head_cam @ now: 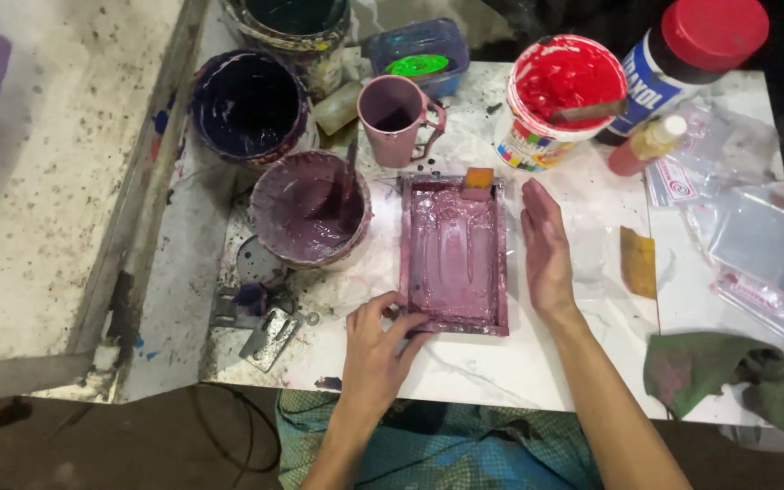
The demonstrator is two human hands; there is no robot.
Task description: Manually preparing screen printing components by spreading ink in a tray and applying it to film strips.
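Centre frame: left hand [376, 347] fingers pinch the mauve-coated tray [455, 255]'s lower-left corner; right hand [546, 249] lies flat, grip wide, beside its right edge.

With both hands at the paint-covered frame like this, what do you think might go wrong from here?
1. The left hand grips the wet mauve-coated rectangular frame at its corner, so the grip may slip or smear paint.
2. The mauve paint bucket sits close beside the frame; a nudge could tip it.
3. The right hand lies flat along the frame's edge and may pick up paint.
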